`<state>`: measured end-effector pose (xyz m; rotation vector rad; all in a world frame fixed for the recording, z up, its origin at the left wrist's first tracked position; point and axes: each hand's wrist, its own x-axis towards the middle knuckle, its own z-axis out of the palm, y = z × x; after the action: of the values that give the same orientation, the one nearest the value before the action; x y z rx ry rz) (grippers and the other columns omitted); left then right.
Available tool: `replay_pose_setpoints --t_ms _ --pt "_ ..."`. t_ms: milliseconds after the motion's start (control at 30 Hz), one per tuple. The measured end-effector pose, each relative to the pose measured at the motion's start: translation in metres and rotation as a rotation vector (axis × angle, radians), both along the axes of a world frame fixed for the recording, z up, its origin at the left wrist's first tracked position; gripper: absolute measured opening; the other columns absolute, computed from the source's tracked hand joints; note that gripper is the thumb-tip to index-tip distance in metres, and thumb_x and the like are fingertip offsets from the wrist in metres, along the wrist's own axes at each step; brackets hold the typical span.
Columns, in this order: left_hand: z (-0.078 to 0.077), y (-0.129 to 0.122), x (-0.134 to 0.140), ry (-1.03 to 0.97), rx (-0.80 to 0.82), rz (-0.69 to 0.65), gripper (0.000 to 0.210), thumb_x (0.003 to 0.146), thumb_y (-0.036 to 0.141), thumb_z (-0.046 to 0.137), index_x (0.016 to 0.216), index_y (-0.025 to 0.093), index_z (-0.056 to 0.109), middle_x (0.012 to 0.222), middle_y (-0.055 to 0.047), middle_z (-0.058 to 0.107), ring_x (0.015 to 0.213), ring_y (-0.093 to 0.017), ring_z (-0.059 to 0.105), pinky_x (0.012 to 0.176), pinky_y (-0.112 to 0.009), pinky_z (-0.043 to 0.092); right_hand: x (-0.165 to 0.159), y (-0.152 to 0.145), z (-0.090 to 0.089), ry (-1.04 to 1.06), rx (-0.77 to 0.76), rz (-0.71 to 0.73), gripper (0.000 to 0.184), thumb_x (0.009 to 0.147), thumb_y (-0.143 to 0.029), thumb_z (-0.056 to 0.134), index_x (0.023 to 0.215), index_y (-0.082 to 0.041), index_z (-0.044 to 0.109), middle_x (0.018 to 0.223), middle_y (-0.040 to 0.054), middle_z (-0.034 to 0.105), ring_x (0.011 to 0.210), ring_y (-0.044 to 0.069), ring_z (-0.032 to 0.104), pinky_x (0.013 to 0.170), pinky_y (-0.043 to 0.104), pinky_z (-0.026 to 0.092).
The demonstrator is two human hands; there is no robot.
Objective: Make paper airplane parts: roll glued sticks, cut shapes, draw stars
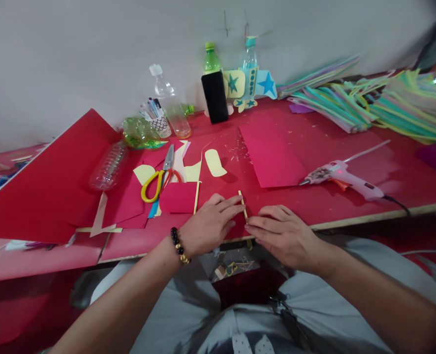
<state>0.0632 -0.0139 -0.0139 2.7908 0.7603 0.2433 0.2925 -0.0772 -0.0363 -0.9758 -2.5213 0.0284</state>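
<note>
By a grey wall (pixel 110 49), hands (pixel 217 220) rest at a red table (pixel 351 147).

hands (pixel 212 221): 2 | glue gun (pixel 356 182): 1 | phone (pixel 215 98): 1 | pen cup (pixel 161 126): 1 | upright bottles (pixel 174 112): 3

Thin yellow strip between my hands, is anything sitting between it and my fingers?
No, nothing visible does. Your left hand has its fingertips right at the thin yellow strip, and your right hand's fingertips reach its near end. The red paper piece lies left of them, not between.
</note>
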Motion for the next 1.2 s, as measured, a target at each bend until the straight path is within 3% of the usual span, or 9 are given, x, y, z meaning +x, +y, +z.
replay_pose_setpoints --t_ms 600,867,1033,1200 --pt "-0.0008 -0.0002 0.0028 0.024 0.094 -0.025 0.033 0.095 0.015 0.041 0.127 0.015 0.05 0.142 -0.014 0.046 0.127 -0.02 0.044 0.097 -0.039 0.036 -0.0017 0.0021 0.001 0.025 -0.009 0.021 0.03 0.089 -0.019 0.053 0.117 -0.018 0.062 0.116 0.0059 0.067 0.102 0.025 0.05 0.085 0.042 0.043" --pt "-0.0037 -0.0025 0.0025 0.016 0.159 -0.008 0.035 0.094 0.016 0.043 0.128 0.015 0.05 0.142 -0.012 0.045 0.122 -0.02 0.046 0.097 -0.038 0.037 0.0074 0.0016 0.0002 0.295 -0.002 -0.002 0.037 0.084 -0.011 0.054 0.12 -0.016 0.061 0.105 0.0096 0.066 0.098 0.023 0.051 0.088 0.042 0.046" --pt "-0.0046 -0.0016 0.003 0.016 0.192 -0.041 0.034 0.095 0.016 0.041 0.127 0.013 0.051 0.141 -0.013 0.047 0.123 -0.021 0.045 0.096 -0.039 0.037 0.0051 0.0004 0.0004 0.13 -0.005 0.019 0.04 0.084 -0.011 0.054 0.122 -0.017 0.061 0.12 0.0083 0.065 0.108 0.025 0.048 0.089 0.044 0.042" --pt "-0.0054 -0.0009 0.0028 0.012 0.182 -0.042 0.033 0.096 0.017 0.039 0.126 0.013 0.052 0.14 -0.015 0.047 0.122 -0.022 0.046 0.096 -0.04 0.037 0.0021 -0.0001 0.0018 0.058 -0.003 0.021 0.035 0.084 -0.013 0.054 0.117 -0.017 0.065 0.12 0.0068 0.066 0.108 0.026 0.047 0.089 0.043 0.04"
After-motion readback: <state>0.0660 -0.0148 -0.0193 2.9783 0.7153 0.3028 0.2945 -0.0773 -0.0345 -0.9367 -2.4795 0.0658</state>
